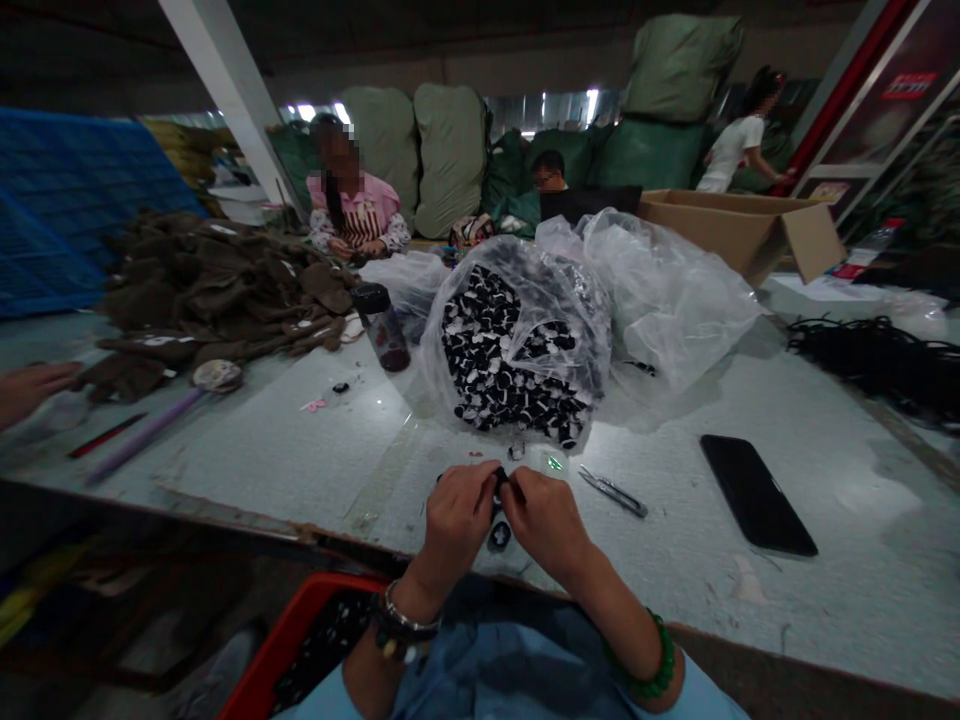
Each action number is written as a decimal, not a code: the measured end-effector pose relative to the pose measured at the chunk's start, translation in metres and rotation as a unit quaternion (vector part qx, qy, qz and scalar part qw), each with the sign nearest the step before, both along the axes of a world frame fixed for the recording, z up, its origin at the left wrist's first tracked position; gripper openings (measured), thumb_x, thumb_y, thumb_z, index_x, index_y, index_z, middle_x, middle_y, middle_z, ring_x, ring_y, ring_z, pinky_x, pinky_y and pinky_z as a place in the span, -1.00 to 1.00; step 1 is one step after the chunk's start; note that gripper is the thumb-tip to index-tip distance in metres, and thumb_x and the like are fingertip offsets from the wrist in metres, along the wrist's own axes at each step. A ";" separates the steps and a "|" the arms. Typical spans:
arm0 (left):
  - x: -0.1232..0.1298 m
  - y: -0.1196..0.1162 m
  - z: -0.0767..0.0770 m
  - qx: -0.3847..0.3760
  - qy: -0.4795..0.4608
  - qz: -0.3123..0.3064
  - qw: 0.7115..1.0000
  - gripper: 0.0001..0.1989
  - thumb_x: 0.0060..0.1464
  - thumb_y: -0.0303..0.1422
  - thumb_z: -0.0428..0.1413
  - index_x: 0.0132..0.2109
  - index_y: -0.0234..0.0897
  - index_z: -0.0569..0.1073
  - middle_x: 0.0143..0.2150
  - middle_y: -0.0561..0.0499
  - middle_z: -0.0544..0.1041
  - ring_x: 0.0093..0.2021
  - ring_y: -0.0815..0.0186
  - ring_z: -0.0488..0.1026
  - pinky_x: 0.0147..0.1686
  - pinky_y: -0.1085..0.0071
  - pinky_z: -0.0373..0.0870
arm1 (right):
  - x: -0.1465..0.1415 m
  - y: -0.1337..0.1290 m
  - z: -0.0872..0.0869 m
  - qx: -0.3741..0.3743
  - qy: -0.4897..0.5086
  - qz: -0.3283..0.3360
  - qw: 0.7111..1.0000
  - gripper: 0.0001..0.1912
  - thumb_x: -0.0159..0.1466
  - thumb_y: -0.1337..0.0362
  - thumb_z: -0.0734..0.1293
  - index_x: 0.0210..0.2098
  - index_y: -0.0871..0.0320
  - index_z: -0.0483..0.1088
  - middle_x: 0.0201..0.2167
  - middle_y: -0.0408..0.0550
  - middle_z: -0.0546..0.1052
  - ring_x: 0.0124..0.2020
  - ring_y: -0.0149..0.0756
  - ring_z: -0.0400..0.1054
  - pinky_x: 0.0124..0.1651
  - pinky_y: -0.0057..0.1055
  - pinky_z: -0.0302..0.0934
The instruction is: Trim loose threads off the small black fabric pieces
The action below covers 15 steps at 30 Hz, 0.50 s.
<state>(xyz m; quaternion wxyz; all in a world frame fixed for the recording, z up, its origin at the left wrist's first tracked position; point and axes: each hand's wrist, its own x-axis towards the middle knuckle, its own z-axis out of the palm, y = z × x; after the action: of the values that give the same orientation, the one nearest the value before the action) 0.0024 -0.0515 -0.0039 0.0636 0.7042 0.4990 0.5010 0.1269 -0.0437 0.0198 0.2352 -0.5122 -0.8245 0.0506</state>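
left hand [456, 508] and right hand [553, 518] are pinching one black piece [500, 482]; clear bag [592, 300] is holding many, done/left split unclear.

Both hands are bare from the fingers back past the wrists. Behind the fingers of the left hand [459, 508], a shiny silver-coloured bangle [409, 618] circles the wrist, and just behind it, farther from the fingertips, sits a dark beaded bracelet [391, 643] with a few paler, yellowish and whitish round beads. The right hand [549, 515] has its jewellery set farther back from the fingers: a bracelet of chunky round green beads [663, 655] up the forearm. Beyond that comes a light blue sleeve [701, 695], with a matching left sleeve [337, 698]. Nearer the fingers, the garment front [502, 655] looks a deeper, shadowed blue, softly creased.
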 end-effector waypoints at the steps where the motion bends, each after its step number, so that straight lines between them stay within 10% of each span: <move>1: 0.000 0.000 0.002 -0.012 -0.013 -0.007 1.000 -0.73 -0.08 -0.50 -0.01 -0.18 -0.19 0.40 -0.28 -0.04 0.49 -0.26 0.27 0.39 -0.19 0.33 0.25 | -0.001 -0.001 0.001 0.000 -0.001 -0.012 1.000 -0.87 0.14 0.41 0.13 -0.50 0.19 0.24 -0.57 -0.11 0.41 -0.55 -0.40 0.29 -0.50 -0.49 -0.04; 10: 0.006 -0.005 0.017 -0.088 -0.138 0.020 0.986 -0.86 -0.13 -0.44 0.06 -0.32 -0.22 0.40 -0.39 0.01 0.48 -0.32 0.30 0.38 -0.22 0.35 0.25 | 0.002 -0.003 0.005 0.077 0.003 -0.046 0.996 -0.83 0.18 0.40 0.10 -0.48 0.20 0.26 -0.53 -0.05 0.38 -0.45 -0.33 0.26 -0.47 -0.48 0.02; 15: 0.005 -0.003 0.028 -0.226 -0.377 -0.069 0.896 -0.74 -0.16 -0.42 0.09 -0.25 -0.27 0.24 -0.49 0.10 0.42 -0.43 0.39 0.37 -0.34 0.43 0.26 | 0.000 -0.003 0.000 0.136 0.069 -0.007 0.988 -0.79 0.19 0.40 0.07 -0.47 0.22 0.29 -0.51 -0.01 0.36 -0.39 -0.31 0.25 -0.37 -0.45 0.09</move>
<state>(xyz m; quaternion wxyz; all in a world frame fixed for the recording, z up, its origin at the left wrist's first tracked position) 0.0079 -0.0549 0.0238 0.4385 0.4616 0.4877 0.5973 0.1270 -0.0471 0.0201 0.3592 -0.4767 -0.8018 -0.0285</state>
